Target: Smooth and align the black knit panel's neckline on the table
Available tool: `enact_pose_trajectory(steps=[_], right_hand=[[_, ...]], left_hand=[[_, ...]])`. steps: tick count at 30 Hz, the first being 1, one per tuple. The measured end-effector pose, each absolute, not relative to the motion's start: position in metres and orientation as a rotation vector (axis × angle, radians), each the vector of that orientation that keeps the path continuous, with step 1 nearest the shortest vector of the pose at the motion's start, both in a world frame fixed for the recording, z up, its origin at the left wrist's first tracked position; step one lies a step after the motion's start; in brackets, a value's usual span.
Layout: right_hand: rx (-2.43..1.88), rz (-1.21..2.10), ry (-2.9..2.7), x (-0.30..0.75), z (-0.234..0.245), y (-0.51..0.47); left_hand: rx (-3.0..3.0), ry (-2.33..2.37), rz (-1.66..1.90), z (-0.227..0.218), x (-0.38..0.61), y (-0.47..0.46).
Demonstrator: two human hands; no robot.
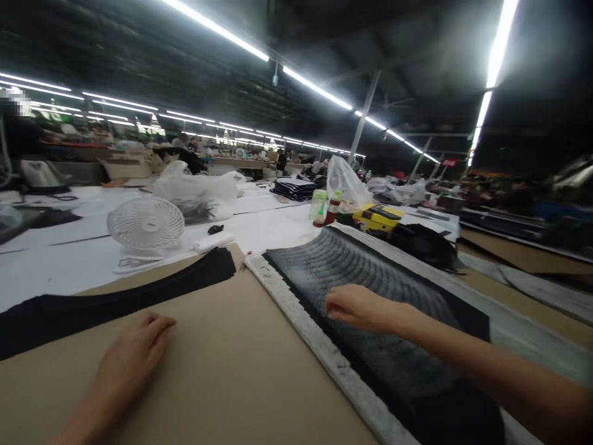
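Note:
My left hand [133, 356] rests on a tan board [222, 358], fingers loosely bent and nothing visible in them. Just beyond it, stacked-looking black cloth strips [139, 290] curve along the board. Over a black sheet [463, 395] with rows of whitish, chalky marks, my right hand [353, 307] is closed, thumb and fingers curled together. What it holds, if anything, is hidden. The black sheet lies on a pale padded base [296, 312], whose whitish edge runs beside the tan board. My right forearm crosses above the sheet's right side.
A white fan [146, 224] stands on the white table behind the board. Further back are a plastic bag [204, 194], a stack of black pieces [294, 188], bottles [332, 208], a yellow box [377, 216] and a black cloth heap [424, 245]. People sit far off.

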State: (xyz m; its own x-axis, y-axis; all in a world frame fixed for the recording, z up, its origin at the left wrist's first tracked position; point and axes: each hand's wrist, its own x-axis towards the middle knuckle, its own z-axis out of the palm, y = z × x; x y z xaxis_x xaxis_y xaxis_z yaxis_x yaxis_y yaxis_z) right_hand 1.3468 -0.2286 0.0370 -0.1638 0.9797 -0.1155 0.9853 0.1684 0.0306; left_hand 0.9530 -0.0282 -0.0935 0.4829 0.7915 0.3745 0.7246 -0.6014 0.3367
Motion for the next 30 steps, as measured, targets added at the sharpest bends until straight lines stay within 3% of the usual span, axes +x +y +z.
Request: enact_pose_trajectory(steps=[6,11,18,24,30], right_hand=[[2.274,-0.164,2.121,1.378,0.02,-0.381],[2.46,-0.254,2.03,1.364,0.002,-0.435],[2.43,-0.143,2.148,1.373,-0.021,-0.437],[2.496,-0.272,2.346,1.384,-0.029,-0.433],[3.052,-0.503,2.198,1.441,-0.016,-0.456]], left_hand=[[2.548,0.528,0.575,-0.066,1.096,-0.168],[2.626,0.08,0.407,-0.054,1.175,-0.266],[2.686,0.128,0.372,-0.071,1.198,-0.284],[2.749,0.166,0.406,-0.066,1.194,-0.293],[2.757,0.255,0.445,-0.06,1.203,-0.305]])
